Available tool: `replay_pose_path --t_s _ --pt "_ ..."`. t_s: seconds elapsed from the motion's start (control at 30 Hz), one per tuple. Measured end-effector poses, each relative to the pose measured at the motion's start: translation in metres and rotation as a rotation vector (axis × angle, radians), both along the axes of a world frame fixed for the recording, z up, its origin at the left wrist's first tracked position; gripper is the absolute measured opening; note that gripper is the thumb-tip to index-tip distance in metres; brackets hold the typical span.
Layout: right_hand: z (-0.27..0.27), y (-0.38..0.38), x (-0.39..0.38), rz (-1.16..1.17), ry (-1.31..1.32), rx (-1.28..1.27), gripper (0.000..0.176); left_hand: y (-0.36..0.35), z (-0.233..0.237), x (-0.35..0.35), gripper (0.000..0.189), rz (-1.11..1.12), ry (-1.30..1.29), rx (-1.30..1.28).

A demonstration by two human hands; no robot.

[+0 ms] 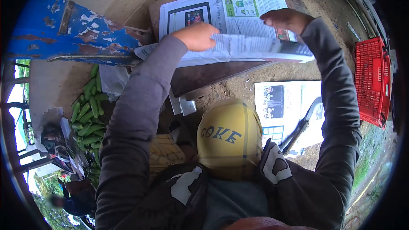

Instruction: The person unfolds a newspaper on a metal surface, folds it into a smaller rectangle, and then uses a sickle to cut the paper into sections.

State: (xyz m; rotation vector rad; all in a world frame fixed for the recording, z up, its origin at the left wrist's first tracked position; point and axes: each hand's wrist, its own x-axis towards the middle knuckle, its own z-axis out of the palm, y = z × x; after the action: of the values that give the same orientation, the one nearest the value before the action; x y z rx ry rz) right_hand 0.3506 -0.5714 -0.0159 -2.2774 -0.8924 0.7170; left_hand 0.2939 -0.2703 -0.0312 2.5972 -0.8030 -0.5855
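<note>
A sheet of newspaper (230, 51) lies spread on a dark wooden board (204, 76), its near edge lifted and folding over. My left hand (197, 36) is closed on that raised edge, fingers curled round the paper. My right hand (289, 19) is over the right part of the sheet, fingers stretched out and pointing left, with nothing gripped. The raised flap passes just below the right wrist. Printed text and a green advert show on the flat part behind.
Left: a peeling blue panel (64, 32) and a pile of green cucumbers (90, 110). Right: a red plastic crate (371, 81). More newspaper (270, 100) lies on the ground under a dark, long-handled tool (297, 134). A blurred person (79, 196) is at lower left.
</note>
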Motion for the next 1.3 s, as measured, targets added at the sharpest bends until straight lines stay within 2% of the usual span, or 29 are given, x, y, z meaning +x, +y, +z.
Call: replay_pose_path --t_s 0.03,0.07,0.17,0.2,0.37,0.57,0.73,0.87,1.0,1.2,1.3 --pt "0.004 -0.010 0.003 -0.005 -0.085 -0.005 0.059 0.001 0.000 0.010 0.034 0.014 0.007 0.020" --pt "0.012 -0.016 0.002 -0.084 -0.042 -0.042 0.052 0.002 -0.002 0.019 0.038 0.028 0.014 0.039" --pt "0.001 -0.026 0.000 -0.173 -0.513 0.070 0.050 0.007 -0.017 0.043 0.037 0.047 -0.117 0.074" --pt "0.000 -0.026 -0.005 -0.216 -0.578 0.023 0.044 0.008 -0.022 0.050 0.041 0.056 -0.140 0.120" --pt "-0.047 -0.018 -0.017 -0.284 -0.529 0.013 0.031 0.001 -0.040 0.067 0.048 0.106 -0.046 0.130" --pt "-0.104 0.014 -0.013 -0.240 -0.741 0.015 0.037 -0.002 -0.076 0.073 0.053 0.069 -0.046 0.177" --pt "-0.132 0.035 -0.005 -0.352 -0.687 -0.073 0.036 -0.001 -0.103 0.072 0.048 0.094 -0.086 0.108" --pt "-0.130 0.040 0.001 -0.400 -0.555 -0.106 0.029 -0.001 -0.107 0.070 0.040 0.173 -0.066 0.059" --pt "-0.140 0.040 0.014 -0.425 -0.615 -0.187 0.020 -0.002 -0.114 0.065 0.036 0.214 -0.099 0.020" --pt "-0.141 0.047 0.010 -0.472 -0.631 -0.223 0.014 -0.002 -0.126 0.052 0.034 0.230 -0.295 -0.053" --pt "-0.146 0.046 0.010 -0.491 -0.632 -0.219 0.014 -0.004 -0.128 0.056 0.032 0.288 -0.225 -0.052"
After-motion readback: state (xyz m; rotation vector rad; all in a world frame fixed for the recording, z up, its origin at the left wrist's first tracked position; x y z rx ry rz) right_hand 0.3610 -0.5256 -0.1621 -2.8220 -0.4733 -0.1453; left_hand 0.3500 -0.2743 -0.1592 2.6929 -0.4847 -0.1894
